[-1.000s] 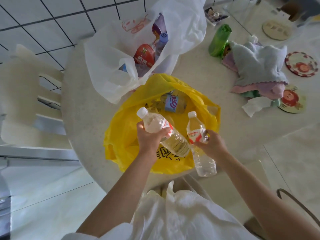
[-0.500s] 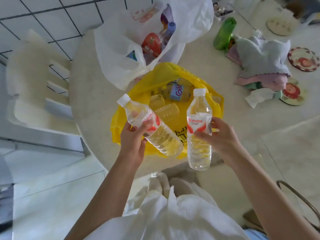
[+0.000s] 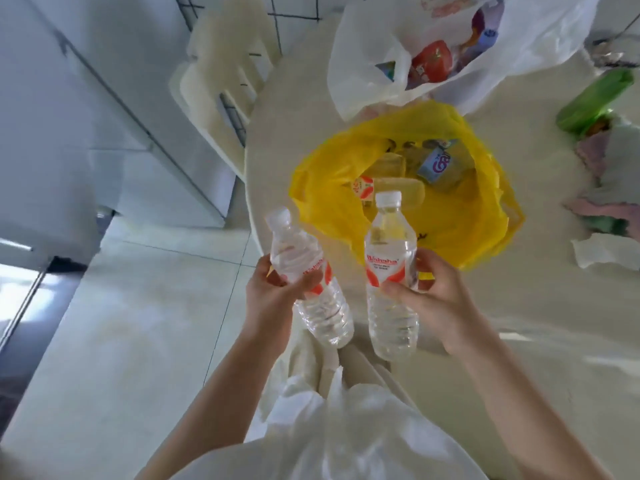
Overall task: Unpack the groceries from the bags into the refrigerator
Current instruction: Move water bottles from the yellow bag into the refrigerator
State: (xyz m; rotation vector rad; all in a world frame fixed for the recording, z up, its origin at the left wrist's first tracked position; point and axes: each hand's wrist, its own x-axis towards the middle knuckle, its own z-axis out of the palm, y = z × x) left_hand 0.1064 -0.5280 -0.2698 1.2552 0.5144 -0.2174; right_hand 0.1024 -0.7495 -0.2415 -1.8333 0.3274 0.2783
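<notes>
Vs. half a sec earlier, we saw both bottles drawn back off the yellow bag [image 3: 408, 202] toward the body, w/ the view swung left so a white fridge-like cabinet [image 3: 104, 116] filled the 9–10 o'clock side. Left hand [image 3: 273, 299] had its grip wrapped round the left bottle [image 3: 308, 282], now over the floor [image 3: 138, 323] past the tabletop [image 3: 294, 116] edge; long axis tilted, cap toward 11 o'clock, base toward 5. Right hand [image 3: 436, 303] gripped the right bottle [image 3: 389, 275] at its label; near upright, cap at 12 o'clock, base at 6. Yellow bag sat at 12–1 o'clock w/ more items inside; white bag [image 3: 450, 46] beyond it.
</notes>
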